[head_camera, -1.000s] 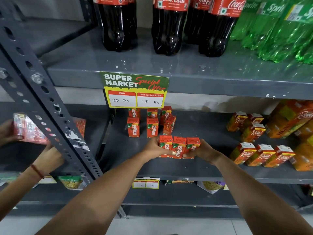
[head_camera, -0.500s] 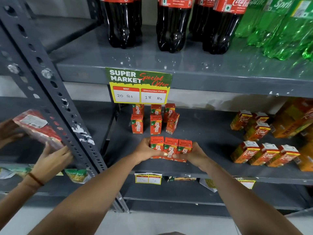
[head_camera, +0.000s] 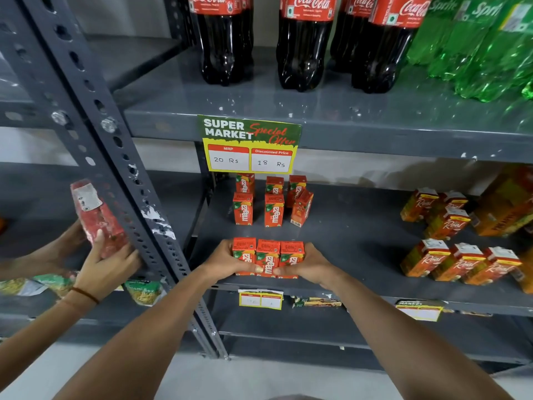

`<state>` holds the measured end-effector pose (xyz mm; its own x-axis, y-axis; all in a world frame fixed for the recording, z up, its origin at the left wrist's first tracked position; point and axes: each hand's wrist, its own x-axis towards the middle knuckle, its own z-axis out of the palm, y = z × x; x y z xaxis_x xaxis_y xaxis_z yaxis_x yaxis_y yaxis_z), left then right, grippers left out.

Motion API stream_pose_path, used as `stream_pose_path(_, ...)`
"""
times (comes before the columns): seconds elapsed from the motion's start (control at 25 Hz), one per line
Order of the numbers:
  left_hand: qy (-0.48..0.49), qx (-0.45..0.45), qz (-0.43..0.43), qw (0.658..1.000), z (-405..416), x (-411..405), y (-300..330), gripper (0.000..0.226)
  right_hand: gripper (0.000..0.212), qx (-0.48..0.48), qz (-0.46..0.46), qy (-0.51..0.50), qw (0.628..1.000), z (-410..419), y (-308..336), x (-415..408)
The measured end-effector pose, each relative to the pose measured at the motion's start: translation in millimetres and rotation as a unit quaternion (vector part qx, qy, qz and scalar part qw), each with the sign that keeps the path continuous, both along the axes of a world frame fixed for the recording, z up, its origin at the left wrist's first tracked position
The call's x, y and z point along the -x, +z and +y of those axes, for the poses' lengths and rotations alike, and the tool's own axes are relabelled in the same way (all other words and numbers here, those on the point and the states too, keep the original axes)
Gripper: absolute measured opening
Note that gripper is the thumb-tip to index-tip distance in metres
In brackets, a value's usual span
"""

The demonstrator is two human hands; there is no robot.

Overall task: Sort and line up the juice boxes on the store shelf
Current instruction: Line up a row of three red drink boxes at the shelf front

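Three red Maaza juice boxes (head_camera: 267,255) stand side by side near the front edge of the grey middle shelf (head_camera: 354,235). My left hand (head_camera: 222,262) presses the row's left end and my right hand (head_camera: 305,265) its right end, thumbs on the fronts. Behind them stand several more Maaza boxes (head_camera: 272,207) in two rows; the rightmost front one (head_camera: 301,209) leans tilted. To the right sit orange Real juice boxes (head_camera: 458,262), some turned at angles.
Another person's hands (head_camera: 103,267) hold a red packet (head_camera: 96,217) on the neighbouring shelf, left of the slotted upright post (head_camera: 115,168). Cola bottles (head_camera: 302,44) and green Sprite bottles (head_camera: 476,44) stand above. A price sign (head_camera: 249,144) hangs from the upper shelf's edge.
The three boxes between my hands have slid left along the shelf's front and now sit tighter together. The other person has tipped the red packet more upright.
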<state>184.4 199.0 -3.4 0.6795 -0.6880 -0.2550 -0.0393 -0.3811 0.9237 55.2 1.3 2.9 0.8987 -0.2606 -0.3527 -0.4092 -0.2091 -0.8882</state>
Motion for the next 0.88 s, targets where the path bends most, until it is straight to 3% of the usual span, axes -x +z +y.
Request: stream_pose_path(0.88,-0.026,-0.016,0.001,1.0,13,0,8,0.038,0.053,0.014,0.012,0.004,1.0,15,5,1)
